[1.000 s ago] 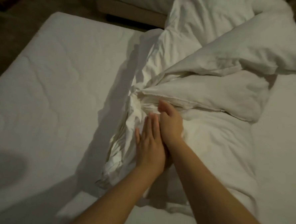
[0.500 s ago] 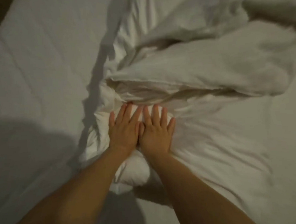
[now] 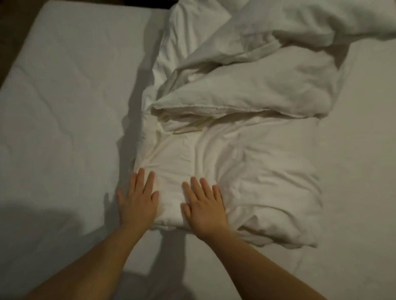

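Both flat: left hand (image 3: 137, 203) and right hand (image 3: 203, 204) press duvet (image 3: 228, 171), gripping nothing; best sweep outward evenly across bed (image 3: 51, 112).

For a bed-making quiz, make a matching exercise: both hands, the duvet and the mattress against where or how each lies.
1 left hand
2 right hand
3 duvet
4 mattress

a crumpled in folds
b flat, at the duvet's left edge
c lies under everything
d flat, wholly on the duvet

Pairs: 1-b; 2-d; 3-a; 4-c.
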Tool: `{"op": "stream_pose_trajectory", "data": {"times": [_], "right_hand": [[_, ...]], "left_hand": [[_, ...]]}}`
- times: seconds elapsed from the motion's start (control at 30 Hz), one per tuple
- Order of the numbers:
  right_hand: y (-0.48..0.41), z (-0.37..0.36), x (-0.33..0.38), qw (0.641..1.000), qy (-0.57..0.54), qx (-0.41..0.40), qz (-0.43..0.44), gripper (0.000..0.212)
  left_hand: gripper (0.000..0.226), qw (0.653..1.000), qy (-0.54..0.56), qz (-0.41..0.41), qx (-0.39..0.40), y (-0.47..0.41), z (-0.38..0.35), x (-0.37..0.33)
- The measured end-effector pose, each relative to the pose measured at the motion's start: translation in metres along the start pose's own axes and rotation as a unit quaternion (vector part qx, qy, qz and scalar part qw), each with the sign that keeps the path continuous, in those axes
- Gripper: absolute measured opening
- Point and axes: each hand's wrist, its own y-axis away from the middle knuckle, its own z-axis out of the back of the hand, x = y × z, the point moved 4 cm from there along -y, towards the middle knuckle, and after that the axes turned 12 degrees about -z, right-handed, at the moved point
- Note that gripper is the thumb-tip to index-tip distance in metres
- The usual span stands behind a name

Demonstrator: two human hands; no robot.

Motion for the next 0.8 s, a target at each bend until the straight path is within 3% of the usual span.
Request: {"op": "stream_pose_trajectory", "data": {"times": [0.1,0.2,0.3,0.47,0.57,0.67,0.8], "right_hand": [[0.027,0.008,-0.005,1.0,0.02,-0.013,-0.011,0.054],[0.038,0.019,-0.007,0.998,0.012,-0.036,-0.048,0.058],[0.052,0.022,0.0,0.997,-0.009,-0.018,-0.07,0.07],[0.079,0.04,-0.002,0.995,-0.02,-0.005,-0.103,0.059],[0.081,0.073,-0.018,0.991,-0.021,-0.029,-0.132,0.058],[0.073,0.111,-0.029,0.987,-0.027,-0.063,-0.143,0.058],[0.059,0.14,-0.028,0.986,-0.036,-0.089,-0.139,0.057]], "left_hand": [[0.067,0.993,0.098,0.066,0.026,0.021,0.011,0.01],[0.072,0.965,0.231,0.121,-0.008,0.033,0.027,0.01],[0.067,0.953,0.277,0.127,0.006,0.037,0.036,0.013],[0.038,0.972,0.188,0.142,0.013,0.039,0.073,0.022],[0.043,0.977,0.163,0.133,-0.025,0.03,0.108,0.004],[0.055,0.984,0.16,0.069,-0.042,0.013,0.139,-0.033],[0.054,0.989,0.123,-0.027,-0.075,-0.005,0.167,-0.08]]}}
